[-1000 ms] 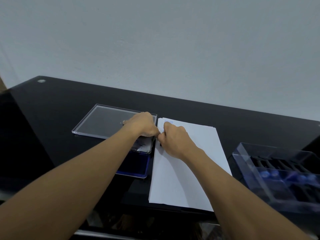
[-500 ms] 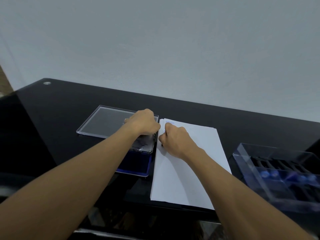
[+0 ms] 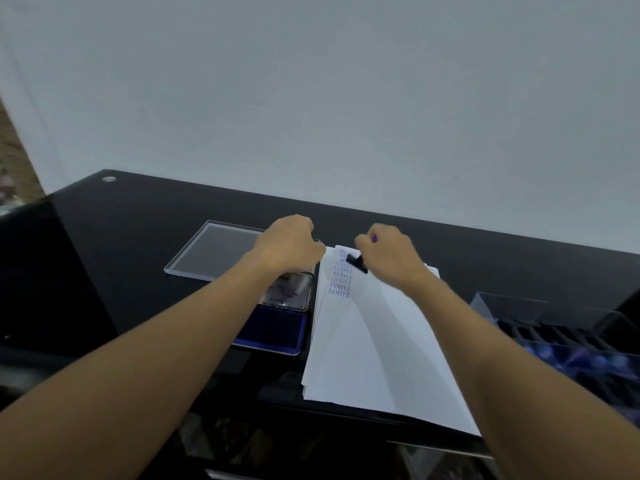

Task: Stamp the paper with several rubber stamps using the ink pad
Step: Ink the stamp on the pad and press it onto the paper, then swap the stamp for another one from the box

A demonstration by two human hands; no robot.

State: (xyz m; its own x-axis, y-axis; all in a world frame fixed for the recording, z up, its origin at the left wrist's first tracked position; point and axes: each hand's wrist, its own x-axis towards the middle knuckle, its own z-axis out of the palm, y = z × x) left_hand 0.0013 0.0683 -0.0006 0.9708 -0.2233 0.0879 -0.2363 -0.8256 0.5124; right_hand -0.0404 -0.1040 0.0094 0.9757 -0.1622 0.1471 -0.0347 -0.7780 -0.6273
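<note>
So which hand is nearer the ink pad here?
Left. The left hand sits at the far end of the ink pad, over its open lid; the right hand is beside it above the paper, holding a stamp.

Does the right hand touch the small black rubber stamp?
Touching. The head view shows the right hand pinching the small black rubber stamp, which sticks out from its curled fingers.

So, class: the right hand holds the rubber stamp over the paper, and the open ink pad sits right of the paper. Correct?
No: the head view shows the ink pad left of the paper, not right. The right hand does hold the rubber stamp over it.
</note>
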